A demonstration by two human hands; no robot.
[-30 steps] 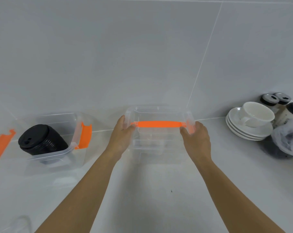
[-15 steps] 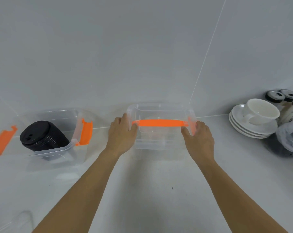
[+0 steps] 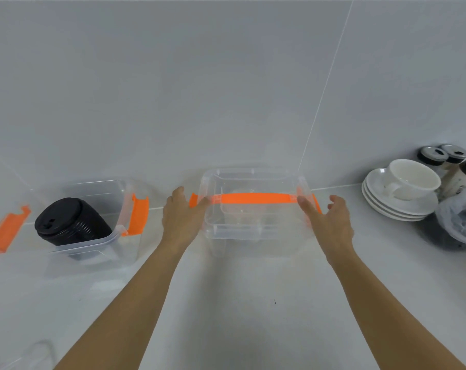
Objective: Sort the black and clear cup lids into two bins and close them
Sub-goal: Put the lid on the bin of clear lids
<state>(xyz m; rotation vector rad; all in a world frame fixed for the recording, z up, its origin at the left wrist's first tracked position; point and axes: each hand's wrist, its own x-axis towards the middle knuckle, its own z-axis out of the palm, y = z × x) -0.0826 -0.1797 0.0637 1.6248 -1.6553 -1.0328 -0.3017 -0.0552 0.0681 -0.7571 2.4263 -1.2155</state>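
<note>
— Okay, surroundings? 
— White counter [image 3: 240, 303], tiled wall behind. Right: stacked saucers [image 3: 395, 206] with a white cup [image 3: 411, 178], jars behind, a crumpled bag [image 3: 461, 222]. Nothing sits between the arms and the bins.
— Bins?
— Left bin [image 3: 93, 236] open, black lids [image 3: 71, 222] stacked inside, tilted. Middle bin [image 3: 256, 209] has its cover on, orange handle [image 3: 256, 198] across the top.
— Hands?
— Left hand [image 3: 182, 217] and right hand [image 3: 329, 222] flank the middle bin, arms stretched forward, thumbs on the cover's ends, fingers spread loose, nothing grasped.
</note>
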